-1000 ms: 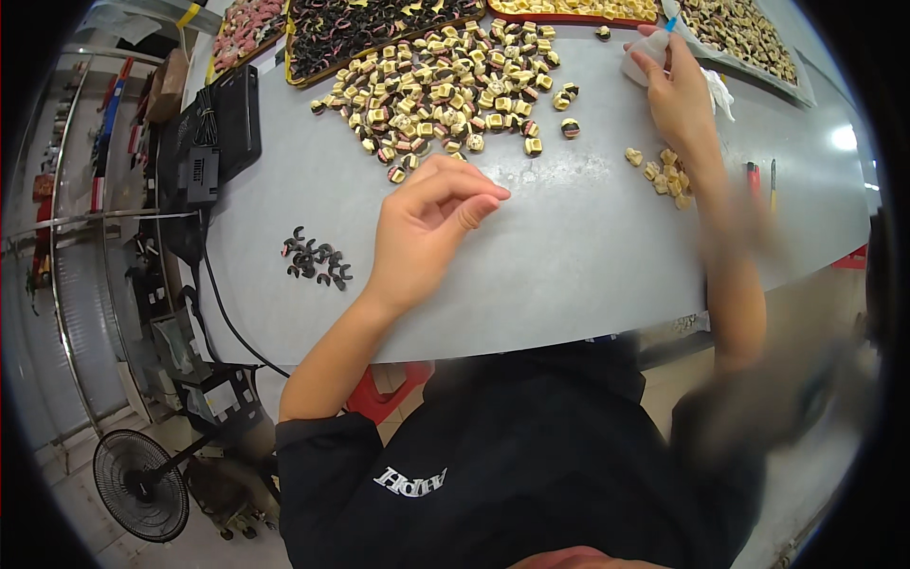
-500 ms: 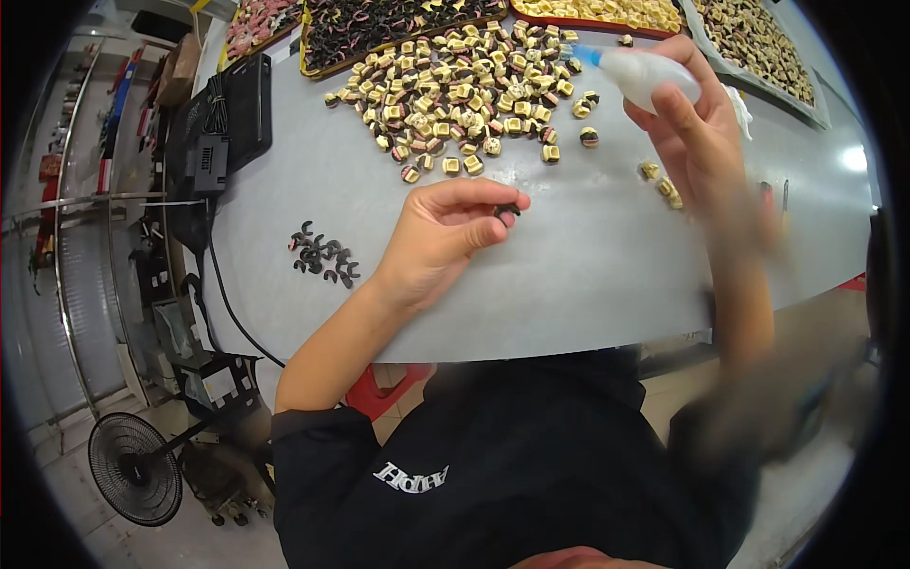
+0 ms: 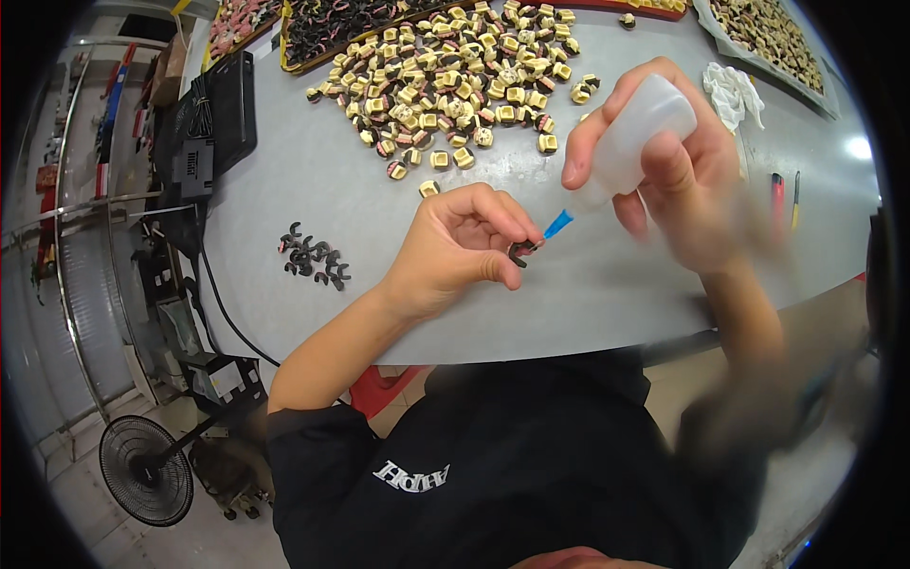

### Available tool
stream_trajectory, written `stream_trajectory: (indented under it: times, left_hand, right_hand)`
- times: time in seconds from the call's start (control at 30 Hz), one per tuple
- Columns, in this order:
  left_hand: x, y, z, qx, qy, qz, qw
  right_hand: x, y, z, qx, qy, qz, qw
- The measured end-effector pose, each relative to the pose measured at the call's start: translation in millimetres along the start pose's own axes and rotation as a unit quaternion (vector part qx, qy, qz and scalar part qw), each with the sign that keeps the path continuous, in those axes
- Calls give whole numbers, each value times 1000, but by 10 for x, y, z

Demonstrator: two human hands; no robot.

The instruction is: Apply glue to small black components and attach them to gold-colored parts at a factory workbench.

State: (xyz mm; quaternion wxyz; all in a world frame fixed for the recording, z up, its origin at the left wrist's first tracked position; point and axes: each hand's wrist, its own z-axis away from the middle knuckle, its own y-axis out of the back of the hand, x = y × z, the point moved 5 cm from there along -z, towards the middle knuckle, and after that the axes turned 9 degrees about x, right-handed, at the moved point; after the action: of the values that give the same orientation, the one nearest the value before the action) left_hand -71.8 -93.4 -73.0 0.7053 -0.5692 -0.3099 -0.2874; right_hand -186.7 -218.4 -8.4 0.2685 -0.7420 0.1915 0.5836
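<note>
Between the thumb and fingertips of my left hand (image 3: 464, 242) is a small black curved piece (image 3: 520, 252). My right hand (image 3: 668, 166) grips a translucent white squeeze bottle (image 3: 645, 128), tilted with its blue needle tip (image 3: 559, 224) pointing down and left. The tip meets or nearly meets the black piece; I cannot tell if they touch. Left of my left forearm lies a little heap of similar black curved pieces (image 3: 313, 256). Beyond my hands spreads a large pile of small cream, black and pink pieces (image 3: 445, 85), many with a square hollow.
Trays of black pieces (image 3: 355, 28), pink pieces (image 3: 242, 24) and speckled cream pieces (image 3: 768, 38) line the far edge. Crumpled white tissue (image 3: 732, 97), a red-handled tool (image 3: 777, 194) and a thin tool (image 3: 795, 199) lie at right. A black device (image 3: 223, 114) with cables stands at left.
My right hand has brought the squeeze bottle down and left, turning its blue tip from the far pile toward the black piece. My left hand has shifted slightly nearer and right, still pinching the piece.
</note>
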Motion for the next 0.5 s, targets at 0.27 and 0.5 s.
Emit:
stream_trajectory:
  times: [0.27, 0.5]
  left_hand:
    - [-34, -1, 11, -1, -2, 1, 1000]
    - [-37, -3, 15, 6, 8, -1, 1000]
  right_hand:
    - [19, -73, 32, 9, 7, 15, 1000]
    - [34, -72, 31, 9, 4, 25, 1000]
